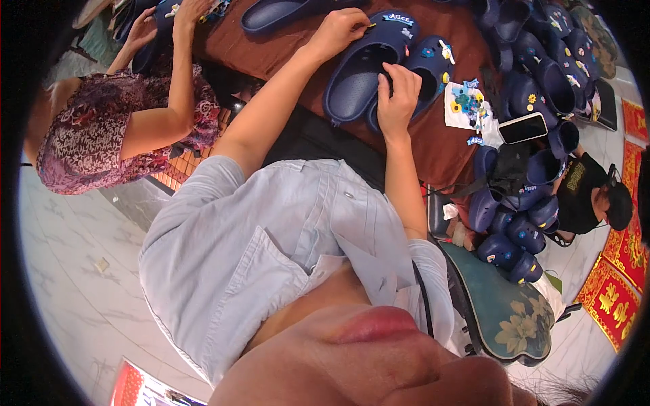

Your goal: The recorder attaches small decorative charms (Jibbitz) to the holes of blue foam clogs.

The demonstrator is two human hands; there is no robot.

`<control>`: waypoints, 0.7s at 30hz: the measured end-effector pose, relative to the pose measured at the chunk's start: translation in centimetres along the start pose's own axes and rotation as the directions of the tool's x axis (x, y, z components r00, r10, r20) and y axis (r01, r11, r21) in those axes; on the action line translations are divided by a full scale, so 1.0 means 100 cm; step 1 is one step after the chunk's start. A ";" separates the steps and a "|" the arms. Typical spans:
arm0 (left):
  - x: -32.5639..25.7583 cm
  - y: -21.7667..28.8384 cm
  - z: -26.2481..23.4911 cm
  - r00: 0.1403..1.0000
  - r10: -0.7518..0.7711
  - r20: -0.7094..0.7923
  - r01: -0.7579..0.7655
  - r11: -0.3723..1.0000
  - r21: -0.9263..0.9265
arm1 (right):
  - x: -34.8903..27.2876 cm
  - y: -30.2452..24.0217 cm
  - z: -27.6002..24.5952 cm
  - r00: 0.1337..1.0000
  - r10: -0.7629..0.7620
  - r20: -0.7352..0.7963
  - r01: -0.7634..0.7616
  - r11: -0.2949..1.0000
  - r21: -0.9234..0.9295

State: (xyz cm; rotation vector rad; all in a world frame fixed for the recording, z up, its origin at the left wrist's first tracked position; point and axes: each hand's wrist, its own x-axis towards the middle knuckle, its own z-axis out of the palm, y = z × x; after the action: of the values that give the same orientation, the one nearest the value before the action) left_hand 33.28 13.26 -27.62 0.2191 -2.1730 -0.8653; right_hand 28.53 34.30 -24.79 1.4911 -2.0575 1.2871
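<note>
Pressing charm into navy clog | left hand fingers pinched on the charm at 12 o'clock, right hand fingers clamped on clog rim | risk: charm may pop loose if the clog shifts.

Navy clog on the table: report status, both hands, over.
Left hand pinching the upper edge of the navy clog. Right hand gripping its rim, fingers inside. Second clog pressed against it; phone lies apart.

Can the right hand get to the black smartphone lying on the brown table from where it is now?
Probably yes. The right hand rests on a navy foam clog, and the black smartphone lies face up to its right. Only a white sheet of small charms lies flat between them, and nothing covers the phone.
</note>
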 end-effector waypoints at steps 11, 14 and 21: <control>0.015 0.002 -0.006 0.961 0.136 0.241 -0.198 0.946 0.256 | -0.001 0.005 0.005 1.000 0.027 0.002 -0.027 0.999 -0.016; 0.019 0.000 -0.003 0.938 0.149 0.312 -0.245 0.925 0.292 | 0.001 0.007 0.006 0.999 0.033 0.004 -0.033 0.999 -0.017; 0.014 -0.014 -0.001 0.952 0.117 0.284 -0.178 0.964 0.197 | 0.003 0.011 0.009 0.998 0.064 0.020 -0.063 0.998 -0.024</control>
State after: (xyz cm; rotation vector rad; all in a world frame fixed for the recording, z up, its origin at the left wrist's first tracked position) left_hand 32.25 11.59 -27.65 0.0452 -2.5071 -0.5946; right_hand 27.67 33.47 -25.68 1.4457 -2.1417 1.2711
